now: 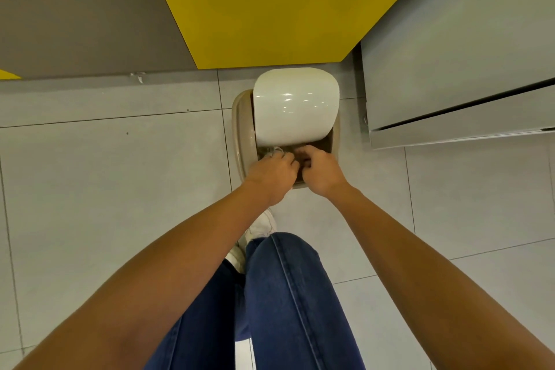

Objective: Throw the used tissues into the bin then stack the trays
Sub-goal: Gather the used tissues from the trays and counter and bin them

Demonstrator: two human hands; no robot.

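A beige pedal bin stands on the tiled floor with its cream lid raised. Both hands hang over its open mouth. My left hand has its fingers curled round a crumpled white tissue that sticks out just above the knuckles. My right hand is beside it, fingers curled downward into the opening; what it holds is hidden. No trays are in view.
A yellow and grey wall panel rises behind the bin. A grey cabinet stands to the right. My jeans leg and white shoe reach toward the bin's foot.
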